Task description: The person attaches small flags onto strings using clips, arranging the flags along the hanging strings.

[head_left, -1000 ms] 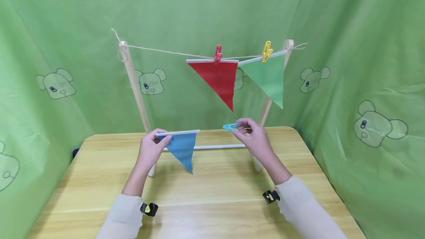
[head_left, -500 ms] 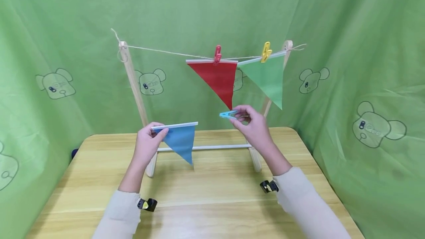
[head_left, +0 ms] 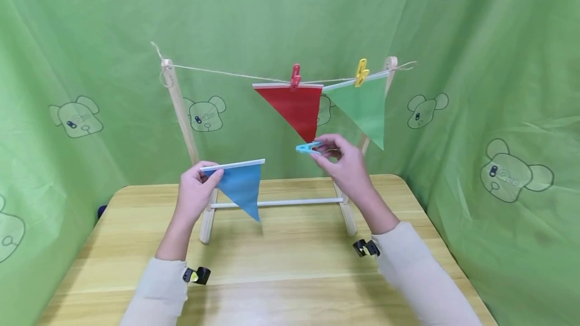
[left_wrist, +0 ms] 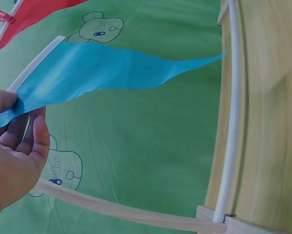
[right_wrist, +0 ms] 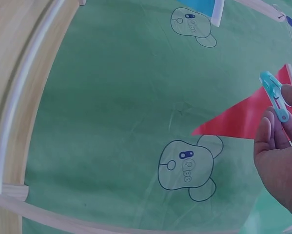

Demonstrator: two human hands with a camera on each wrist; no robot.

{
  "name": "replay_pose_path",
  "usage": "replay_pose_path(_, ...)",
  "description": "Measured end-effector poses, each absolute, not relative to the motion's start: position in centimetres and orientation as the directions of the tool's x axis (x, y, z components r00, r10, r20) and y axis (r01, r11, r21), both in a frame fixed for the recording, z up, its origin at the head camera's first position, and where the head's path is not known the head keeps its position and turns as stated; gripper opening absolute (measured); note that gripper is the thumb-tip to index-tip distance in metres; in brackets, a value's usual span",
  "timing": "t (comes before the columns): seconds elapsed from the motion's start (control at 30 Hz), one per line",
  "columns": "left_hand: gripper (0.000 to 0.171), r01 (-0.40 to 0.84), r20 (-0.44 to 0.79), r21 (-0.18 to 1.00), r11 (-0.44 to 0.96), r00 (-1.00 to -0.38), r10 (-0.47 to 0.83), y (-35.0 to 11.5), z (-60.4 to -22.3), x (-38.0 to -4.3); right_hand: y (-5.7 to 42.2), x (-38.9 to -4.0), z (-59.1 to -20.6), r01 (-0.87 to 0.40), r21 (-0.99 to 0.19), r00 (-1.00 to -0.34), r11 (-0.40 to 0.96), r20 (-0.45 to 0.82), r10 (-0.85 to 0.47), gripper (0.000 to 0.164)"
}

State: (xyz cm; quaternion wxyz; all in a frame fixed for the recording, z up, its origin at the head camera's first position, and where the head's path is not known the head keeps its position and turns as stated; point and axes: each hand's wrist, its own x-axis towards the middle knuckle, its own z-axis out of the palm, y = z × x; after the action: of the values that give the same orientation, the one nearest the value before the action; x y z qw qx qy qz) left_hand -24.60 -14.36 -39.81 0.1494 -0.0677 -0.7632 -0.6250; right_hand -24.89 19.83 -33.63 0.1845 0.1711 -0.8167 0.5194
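Note:
My left hand (head_left: pixel 194 188) pinches a blue triangular pennant (head_left: pixel 242 185) by the left end of its white top edge, thumb in front, the point hanging down. In the left wrist view the pennant (left_wrist: pixel 107 68) stretches out from the thumb and fingers. Between thumb and fingertips my right hand (head_left: pixel 344 165) holds a light blue clothespin (head_left: pixel 306 148), just at the tip of the hanging red pennant (head_left: pixel 296 112) in the head view. The right wrist view shows the clothespin (right_wrist: pixel 274 95) in front of the red pennant.
A string (head_left: pixel 226 73) runs between two wooden posts. A red clothespin (head_left: pixel 295 77) holds the red pennant on it; a yellow clothespin (head_left: pixel 361 73) holds a green pennant (head_left: pixel 364 104). A white crossbar (head_left: pixel 290 202) joins the posts low over the wooden table (head_left: pixel 272 265). Green curtains surround it.
Both hands have risen. The left hand has shifted left with the blue pennant, and the right hand has brought the light blue clothespin up and slightly left to the red pennant's tip.

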Motion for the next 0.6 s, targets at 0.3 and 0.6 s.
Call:
replay_pose_path(0.3, 0.025, 0.318, 0.336, 0.93, 0.183, -0.938, -0.08, -14.7, -38.7, -24.8, 19.8, -25.0, -31.9, -0.526, -0.747, -0.839, 0.406, 0.534, -0.105, 0.035)
replay_pose_path(0.6, 0.024, 0.324, 0.339, 0.933, 0.156, -0.938, -0.079, -14.3, -37.6, -25.0, 19.3, -24.9, -29.7, -0.56, -0.699, -0.808, 0.445, 0.579, -0.108, 0.037)
